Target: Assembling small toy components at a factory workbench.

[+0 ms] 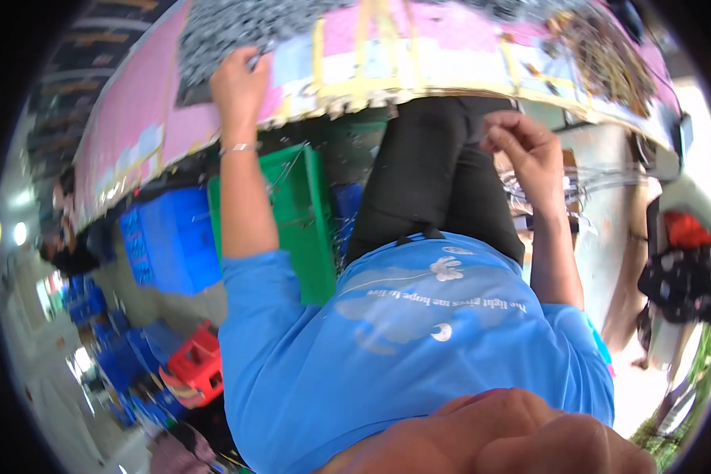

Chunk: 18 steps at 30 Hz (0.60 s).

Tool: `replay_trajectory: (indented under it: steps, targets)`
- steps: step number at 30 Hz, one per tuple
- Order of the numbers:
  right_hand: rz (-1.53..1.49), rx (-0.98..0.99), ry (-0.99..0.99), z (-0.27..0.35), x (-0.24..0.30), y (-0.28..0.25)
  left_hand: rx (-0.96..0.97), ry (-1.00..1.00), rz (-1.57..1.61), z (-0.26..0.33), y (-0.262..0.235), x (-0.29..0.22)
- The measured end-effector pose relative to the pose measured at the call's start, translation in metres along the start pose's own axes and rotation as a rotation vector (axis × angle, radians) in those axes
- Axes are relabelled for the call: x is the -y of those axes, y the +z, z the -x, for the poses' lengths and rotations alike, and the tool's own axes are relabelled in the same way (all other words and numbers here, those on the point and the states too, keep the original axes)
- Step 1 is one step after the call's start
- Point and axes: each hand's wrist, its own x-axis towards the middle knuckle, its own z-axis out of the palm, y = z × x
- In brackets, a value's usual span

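Observation:
At the table's near edge, my left hand (pixel 240 88) is closed, its fingers curled beside a heap of small dark grey pieces (pixel 249 30). Whatever it may hold is hidden. My right hand (pixel 532 156) hovers above my lap at the right, just short of the table edge. Its thumb and fingers are pinched together, and anything between them is too small or blurred to name. The tabletop (pixel 189 126) is covered with pink and white sheets patched with yellow tape. A bundle of thin brownish strands (pixel 608 67) lies on its right part.
Under the table at the left stand a green crate (pixel 312 197) and a blue bin (pixel 174 237). A red plastic crate or stool (pixel 196 363) sits farther back on the floor. Pale wires (pixel 600 178) hang at the right. Other people (pixel 71 249) are at the far left.

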Motion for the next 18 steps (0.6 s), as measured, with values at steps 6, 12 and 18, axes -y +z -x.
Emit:
replay_trajectory:
  steps: [6, 12, 18]
  targets:
    - [0.725, -0.473, -0.206, -0.032, 0.018, -0.043, -0.034, -0.007, 0.147, 0.006, -0.002, -0.039]
    - [0.941, -0.472, -0.307, -0.055, 0.003, -0.039, 0.092, -0.586, 1.266, 0.022, -0.015, -0.057]
    - [0.964, -0.481, -0.369, -0.053, 0.004, -0.025, 0.343, -0.571, 1.779, 0.064, -0.032, -0.092]
